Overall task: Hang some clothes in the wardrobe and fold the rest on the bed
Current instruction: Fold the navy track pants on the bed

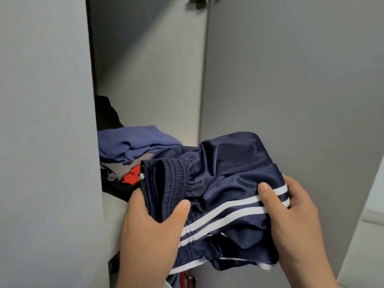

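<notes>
I am holding folded navy shorts (218, 190) before the open wardrobe (149, 80): my left hand (149, 231) is gripping the elastic waistband end, my right hand (291, 221) pinching the striped end. Folded clothes (133, 146) are lying on the shelf just beyond, far left.

The folded navy shorts (218, 196) cover the fingers of both hands, leaving only thumbs in sight. The wardrobe's left panel (45, 142) hides part of the clothes stack (133, 146). The hinge (200, 2) is cut off at the top edge.
</notes>
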